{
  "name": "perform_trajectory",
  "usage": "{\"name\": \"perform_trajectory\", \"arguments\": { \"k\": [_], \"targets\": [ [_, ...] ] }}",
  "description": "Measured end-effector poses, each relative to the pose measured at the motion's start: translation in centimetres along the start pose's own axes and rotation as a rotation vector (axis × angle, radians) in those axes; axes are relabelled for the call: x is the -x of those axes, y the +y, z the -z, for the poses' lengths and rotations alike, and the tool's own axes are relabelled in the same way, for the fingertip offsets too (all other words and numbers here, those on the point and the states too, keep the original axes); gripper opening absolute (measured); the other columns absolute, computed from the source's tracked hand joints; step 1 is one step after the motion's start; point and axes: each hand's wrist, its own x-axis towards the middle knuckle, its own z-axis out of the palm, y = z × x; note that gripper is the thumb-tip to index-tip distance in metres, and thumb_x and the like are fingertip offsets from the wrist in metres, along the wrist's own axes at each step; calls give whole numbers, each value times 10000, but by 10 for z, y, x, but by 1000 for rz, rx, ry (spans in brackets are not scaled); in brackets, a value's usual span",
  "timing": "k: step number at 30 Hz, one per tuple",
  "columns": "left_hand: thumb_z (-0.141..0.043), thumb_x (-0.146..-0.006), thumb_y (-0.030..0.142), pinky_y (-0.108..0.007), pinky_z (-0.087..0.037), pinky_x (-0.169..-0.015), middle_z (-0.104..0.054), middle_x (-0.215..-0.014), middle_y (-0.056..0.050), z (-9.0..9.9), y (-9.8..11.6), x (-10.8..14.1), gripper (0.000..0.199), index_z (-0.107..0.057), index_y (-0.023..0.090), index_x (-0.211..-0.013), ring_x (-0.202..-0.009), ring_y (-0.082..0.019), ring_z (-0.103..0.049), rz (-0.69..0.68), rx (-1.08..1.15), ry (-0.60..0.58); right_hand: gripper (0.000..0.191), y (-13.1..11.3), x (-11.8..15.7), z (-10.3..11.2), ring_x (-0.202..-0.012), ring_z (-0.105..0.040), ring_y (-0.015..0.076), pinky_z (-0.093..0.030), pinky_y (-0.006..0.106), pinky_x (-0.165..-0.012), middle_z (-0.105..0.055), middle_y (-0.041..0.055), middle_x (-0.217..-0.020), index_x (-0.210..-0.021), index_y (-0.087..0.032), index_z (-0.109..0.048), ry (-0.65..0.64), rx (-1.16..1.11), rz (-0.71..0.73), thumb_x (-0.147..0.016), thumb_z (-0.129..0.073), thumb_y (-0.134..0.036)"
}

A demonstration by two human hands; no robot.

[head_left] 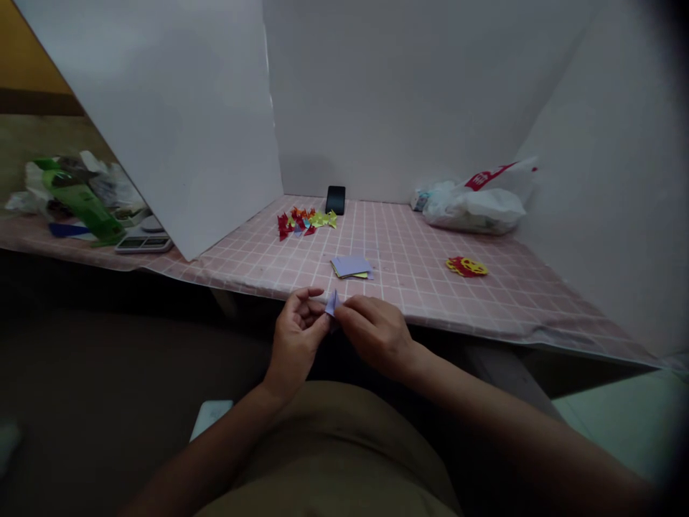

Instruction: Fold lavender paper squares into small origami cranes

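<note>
A small folded purple paper [331, 303] is held between both hands, just in front of the table's near edge. My left hand [297, 329] pinches its lower left side with the thumb, the other fingers curled behind. My right hand [377, 332] grips its right side, fingers bent over it. Just beyond the hands lies a stack of square papers [351, 266], purple on top with yellow showing below. Farther back sits a pile of small folded paper pieces [301, 222] in red, orange, yellow and blue.
Red and yellow cut-out shapes [466, 266] lie right on the checked tablecloth [409, 251]. A dark phone [335, 199] leans at the back, a white plastic bag [476, 207] back right. White panels surround the table; a green bottle [86, 205] and scale [144, 244] are left.
</note>
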Motion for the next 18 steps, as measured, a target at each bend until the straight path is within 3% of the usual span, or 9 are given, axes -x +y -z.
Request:
{"name": "perform_trajectory", "arguments": {
  "k": [4, 7, 18],
  "targets": [
    [-736, -753, 139, -220, -486, -702, -650, -755, 39, -2, -3, 0, 298, -602, 198, -1012, -705, -109, -617, -45, -4, 79, 308, -2, 5, -3, -782, -625, 199, -486, 331, -678, -725, 105, -916, -1096, -161, -678, -74, 38, 51, -1027, -379, -143],
    [-727, -760, 135, -215, -472, -717, -660, -762, 39, -3, -5, 1, 301, -591, 201, -1020, -714, -104, -611, -35, 37, 99, 295, -3, 7, -3, -772, -623, 210, -489, 347, -664, -719, 112, -917, -1187, -137, -645, -56, 84, 108, -1027, -397, -136],
    [-743, -803, 225, -218, -505, -728, -691, -782, 23, -5, -8, 3, 256, -598, 194, -1012, -730, -106, -643, 67, 171, 104, 285, -1, 10, -4, -801, -629, 210, -510, 359, -697, -709, 113, -972, -1231, -159, -621, -17, 146, 124, -1006, -448, -124]
  ]
}}
